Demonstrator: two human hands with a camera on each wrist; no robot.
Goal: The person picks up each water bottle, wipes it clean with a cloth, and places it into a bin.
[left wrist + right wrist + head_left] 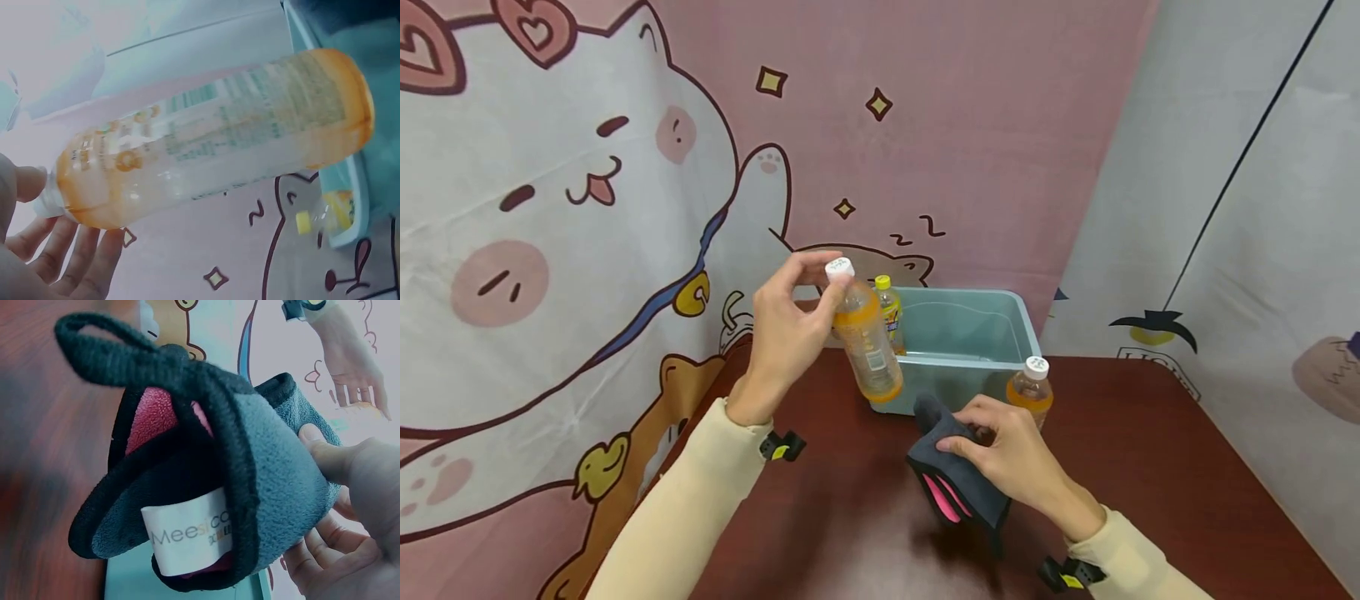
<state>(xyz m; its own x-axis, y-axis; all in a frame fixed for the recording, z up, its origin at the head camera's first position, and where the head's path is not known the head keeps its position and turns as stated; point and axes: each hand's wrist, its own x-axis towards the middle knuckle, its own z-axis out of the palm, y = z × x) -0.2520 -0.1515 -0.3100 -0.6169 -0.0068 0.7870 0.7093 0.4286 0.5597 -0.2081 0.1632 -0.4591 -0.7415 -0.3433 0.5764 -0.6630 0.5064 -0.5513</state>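
Orange-drink bottle (867, 340) hangs tilted in the air over the front left corner of the teal bin (992, 367), held only at its white cap (839, 268) by the left hand (786, 333), whose thumb and forefinger pinch the cap while the other fingers (75, 262) spread loosely beneath the neck. That is a thin hold for a bottle with liquid in it: my judgement is that the cap could slip from the pinch, or turn and loosen, and the bottle would drop onto the bin's rim or the bench (1150, 467) and roll. Its swinging base also sits close to the yellow-capped bottle (891, 312) standing at the bin's left end, so a careless tilt could knock that one over. The right hand (1011, 454) grips a grey fleece cloth (951, 475) with a pink lining and a white label, its fingers curled around the folds and thumb pressed on top; just behind its knuckles stands a second orange bottle (1030, 390), near enough that a backward sweep of the wrist might topple it. The bench is dark reddish-brown wood with a slight gloss, so anything that falls would likely slide. Behind it hangs a pink fabric backdrop (962, 125) printed with a large white cartoon cat, stars and small animals, and a pale grey sheet (1240, 208) with a dark diagonal line closes the right side.
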